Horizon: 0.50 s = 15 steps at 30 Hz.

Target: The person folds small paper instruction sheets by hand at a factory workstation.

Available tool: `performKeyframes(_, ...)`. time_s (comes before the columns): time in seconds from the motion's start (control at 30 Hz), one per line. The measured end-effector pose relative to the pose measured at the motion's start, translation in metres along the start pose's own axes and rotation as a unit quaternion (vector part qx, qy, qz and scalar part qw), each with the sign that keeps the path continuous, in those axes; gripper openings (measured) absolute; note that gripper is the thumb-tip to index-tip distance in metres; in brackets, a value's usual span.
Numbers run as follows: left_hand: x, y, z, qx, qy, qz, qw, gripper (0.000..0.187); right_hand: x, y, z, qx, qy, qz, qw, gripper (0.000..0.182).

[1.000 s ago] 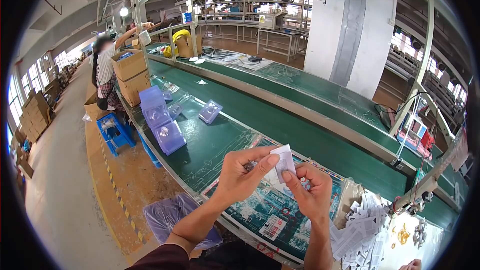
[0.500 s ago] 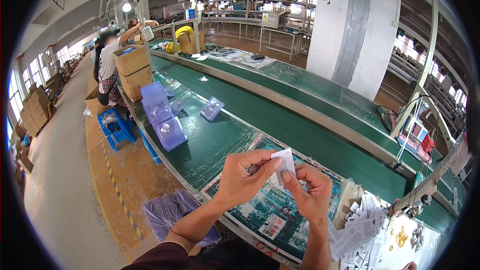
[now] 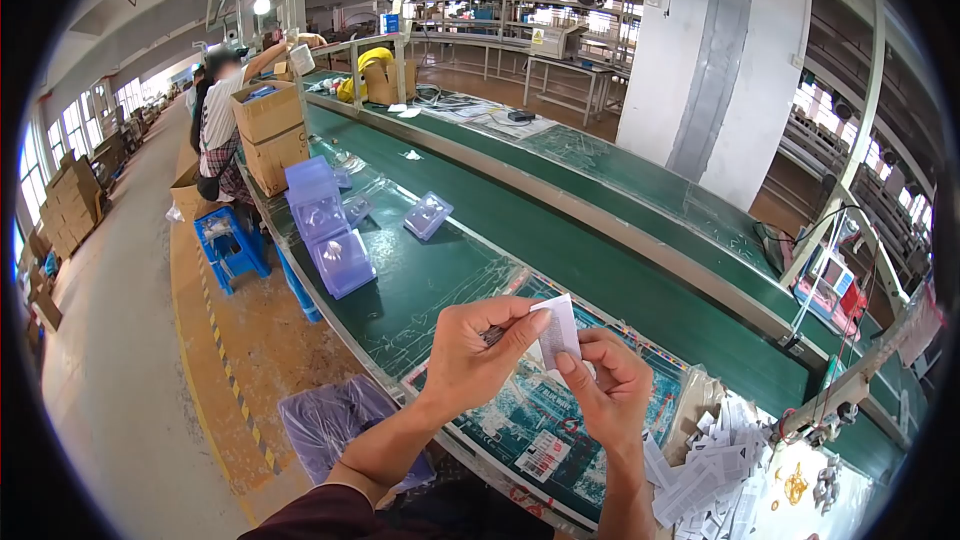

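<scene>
Between my two hands is a small white printed paper (image 3: 558, 332), held upright above the workbench. My left hand (image 3: 478, 355) pinches its upper left edge between thumb and fingers; a small dark metallic thing, too hidden to name, shows within the curled fingers. My right hand (image 3: 607, 385) grips the paper's lower right side with thumb and bent fingers. Under both hands lies a teal printed sheet (image 3: 510, 420) on the bench. A heap of white paper slips (image 3: 715, 470) sits to the right of my right hand.
Clear plastic trays (image 3: 330, 230) and one separate tray (image 3: 428, 216) lie on the green bench. Cardboard boxes (image 3: 272, 145) stand beside a person (image 3: 218, 125) at the far left. A blue stool (image 3: 230, 245) and purple plastic bag (image 3: 335, 425) are below. Yellow bands (image 3: 795, 487) lie right.
Both hands have shifted slightly left with the paper. The paper's printed face is turned more toward the camera, and more of it shows. The whole view has moved a little.
</scene>
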<state>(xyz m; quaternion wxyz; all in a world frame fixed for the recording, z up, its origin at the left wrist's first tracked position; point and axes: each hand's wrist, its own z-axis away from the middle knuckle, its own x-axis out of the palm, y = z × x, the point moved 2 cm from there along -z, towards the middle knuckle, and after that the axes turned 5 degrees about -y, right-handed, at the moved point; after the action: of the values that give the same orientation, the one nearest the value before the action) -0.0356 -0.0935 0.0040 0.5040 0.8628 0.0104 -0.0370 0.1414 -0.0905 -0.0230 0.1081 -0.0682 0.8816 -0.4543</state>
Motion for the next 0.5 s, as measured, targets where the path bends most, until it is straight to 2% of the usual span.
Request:
performKeyframes(0.07, -0.002, 0.001, -0.001, 0.014, 0.015, -0.002, 1.0, 0.017, 0.002, 0.003, 0.002, 0.005, 0.053, -0.088, 0.995, 0.009)
performKeyframes(0.17, -0.002, 0.003, 0.001, 0.048, 0.039, -0.052, 0.997, 0.016, 0.003, 0.0, 0.006, 0.051, 0.069, -0.094, 0.992, 0.012)
performKeyframes(0.2, -0.004, 0.008, 0.001, 0.024, 0.026, -0.079, 0.996, 0.016, 0.005, 0.002, 0.007, 0.041, 0.083, -0.095, 0.991, 0.012)
performKeyframes(0.23, -0.005, 0.008, 0.0, 0.037, 0.024, -0.072, 0.996, 0.016, 0.008, 0.005, 0.006, 0.032, 0.096, -0.101, 0.99, 0.012)
performKeyframes(0.3, -0.007, 0.008, -0.001, 0.036, -0.002, -0.07, 0.997, 0.016, 0.013, 0.0, 0.005, 0.074, 0.118, -0.086, 0.987, 0.01)
performKeyframes(0.43, -0.012, 0.005, -0.002, 0.061, -0.028, -0.095, 0.993, 0.015, 0.017, -0.011, -0.003, 0.087, 0.099, -0.115, 0.985, 0.011)
performKeyframes(0.5, -0.01, 0.003, -0.004, 0.07, -0.043, -0.099, 0.992, 0.014, 0.012, -0.005, 0.0, 0.112, 0.043, -0.043, 0.992, 0.018)
